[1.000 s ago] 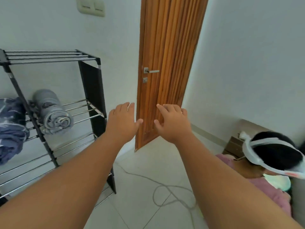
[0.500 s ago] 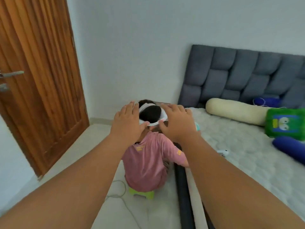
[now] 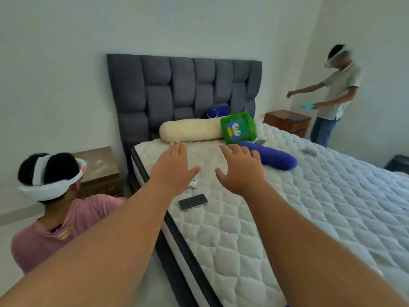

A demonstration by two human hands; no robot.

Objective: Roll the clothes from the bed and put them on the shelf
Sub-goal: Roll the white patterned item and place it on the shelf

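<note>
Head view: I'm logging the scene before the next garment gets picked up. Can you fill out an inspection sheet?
Surface: bare quilted mattress.
Job's things: no clothes or shelf seen.
Clutter: phone, earbud case, cream bolster, green plush cushion, blue bolster.
Hands: left hand and right hand open, empty, above the mattress.
Cables: thin cord by the headboard.
Surroundings: seated person at left, standing person at far right, two nightstands.

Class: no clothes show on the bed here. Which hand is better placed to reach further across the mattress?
Probably the right hand: it hovers over the mattress, while the left hand sits nearer its edge.
</note>
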